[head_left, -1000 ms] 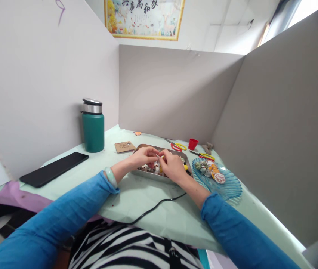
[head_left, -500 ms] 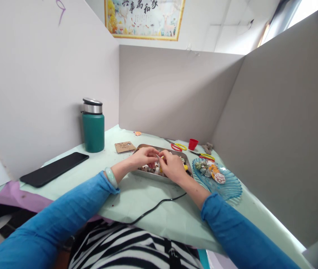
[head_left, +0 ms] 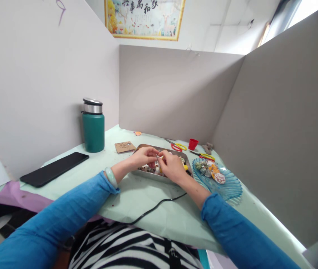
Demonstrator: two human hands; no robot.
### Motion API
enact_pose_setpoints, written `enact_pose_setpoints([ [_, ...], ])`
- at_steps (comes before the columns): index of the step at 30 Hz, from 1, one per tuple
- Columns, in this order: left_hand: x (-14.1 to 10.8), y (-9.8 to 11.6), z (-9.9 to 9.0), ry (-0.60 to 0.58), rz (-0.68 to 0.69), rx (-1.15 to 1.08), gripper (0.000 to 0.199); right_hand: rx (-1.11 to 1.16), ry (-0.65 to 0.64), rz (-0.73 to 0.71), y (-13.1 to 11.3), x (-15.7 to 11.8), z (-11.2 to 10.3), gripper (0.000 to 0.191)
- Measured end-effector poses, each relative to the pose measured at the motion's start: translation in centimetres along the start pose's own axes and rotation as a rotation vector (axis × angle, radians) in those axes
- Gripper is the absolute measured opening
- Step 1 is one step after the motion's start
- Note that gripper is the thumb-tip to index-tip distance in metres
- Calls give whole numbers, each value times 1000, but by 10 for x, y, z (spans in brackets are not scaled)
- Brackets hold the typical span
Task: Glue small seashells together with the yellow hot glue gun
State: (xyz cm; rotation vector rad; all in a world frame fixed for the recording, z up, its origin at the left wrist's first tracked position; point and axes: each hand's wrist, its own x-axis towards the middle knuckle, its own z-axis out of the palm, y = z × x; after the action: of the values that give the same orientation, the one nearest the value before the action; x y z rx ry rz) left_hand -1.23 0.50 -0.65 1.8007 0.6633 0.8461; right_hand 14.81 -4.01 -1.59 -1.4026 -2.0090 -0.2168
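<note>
My left hand (head_left: 145,156) and my right hand (head_left: 172,164) meet fingertip to fingertip over a metal tray (head_left: 154,177). Between the pinched fingers of both hands is a tiny pale piece (head_left: 157,158), too small to name. Both hands are closed, and the fingers partly hide the piece. Small mixed pieces in white, brown, yellow and black lie in the tray, among them a yellow piece (head_left: 186,167) beside my right hand. A pale green bangle (head_left: 111,177) circles my left wrist.
Right of the tray, a blue glass plate (head_left: 231,188) holds several decorated pieces. Behind are two pairs of scissors (head_left: 179,147) and a red cup (head_left: 193,144). On the left are a brown card (head_left: 124,147), a green bottle (head_left: 93,130) and a black phone (head_left: 55,169). A black cable (head_left: 159,204) crosses the front.
The fingertips and the tiny piece have shifted very slightly. Both arms and everything on the table stay in place.
</note>
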Motion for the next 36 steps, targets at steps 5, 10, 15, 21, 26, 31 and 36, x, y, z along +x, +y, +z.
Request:
enact_pose_setpoints([
  [5, 0, 0, 0, 11, -1, 8, 31, -2, -13, 9, -2, 0, -2, 20],
  [10, 1, -2, -1, -9, 3, 1, 31, 5, -14, 6, -2, 0, -2, 21],
  [15, 2, -5, -2, -12, 4, -3, 33, 6, -18, 9, -3, -1, -3, 20],
  [21, 1, -3, -1, -2, 2, 2, 33, 11, -17, 4, -2, -1, -3, 20],
  [26, 1, -4, -1, -17, 4, -7, 32, 11, -21, 3, -2, 0, -2, 20],
  [31, 1, -5, -2, -9, 7, -14, 32, 7, -25, -3, -2, -1, -3, 21],
  [36, 2, -7, -3, -13, 17, -2, 33, 6, -14, -6, -2, -2, -4, 21],
])
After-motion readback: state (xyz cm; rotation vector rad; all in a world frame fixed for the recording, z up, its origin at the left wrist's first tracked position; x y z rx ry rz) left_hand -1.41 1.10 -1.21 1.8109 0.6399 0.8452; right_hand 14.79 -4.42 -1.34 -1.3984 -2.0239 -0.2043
